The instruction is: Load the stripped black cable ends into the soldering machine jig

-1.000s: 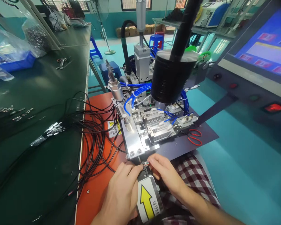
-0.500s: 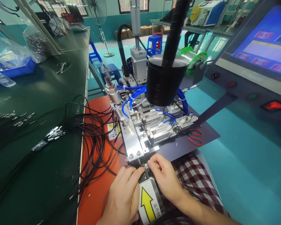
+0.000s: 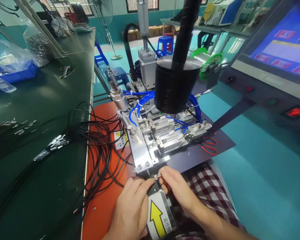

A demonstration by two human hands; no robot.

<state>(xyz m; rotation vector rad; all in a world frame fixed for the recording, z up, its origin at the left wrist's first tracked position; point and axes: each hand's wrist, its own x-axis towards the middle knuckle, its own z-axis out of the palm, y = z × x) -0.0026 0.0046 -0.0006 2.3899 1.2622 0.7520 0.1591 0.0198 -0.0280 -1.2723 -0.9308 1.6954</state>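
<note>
My left hand (image 3: 133, 205) is closed, with its thumb and forefinger pressed together at a small metallic piece (image 3: 156, 178) at the front of the machine's track. What it grips is mostly hidden by the fingers. Just to the right, my right hand (image 3: 175, 186) pinches a thin wire end (image 3: 159, 176) with a bit of red on it; its fingertips nearly touch those of my left hand. Beneath both hands runs a guide plate with a yellow arrow label (image 3: 156, 216). The bench machine (image 3: 165, 130), with metal slides and blue air hoses, stands right in front.
Black cables (image 3: 102, 150) lie over the orange base on the left, reaching from a green bench (image 3: 40, 186) with metal-ended cable bundles (image 3: 57, 142). A black suction funnel (image 3: 176, 88) hangs above the machine. Red-handled pliers (image 3: 210, 146) lie at right, below a screen panel (image 3: 282, 50).
My right hand's fingers have shifted slightly and curled more, and a reddish wire end now shows at their tips. My left hand has stayed almost in place.
</note>
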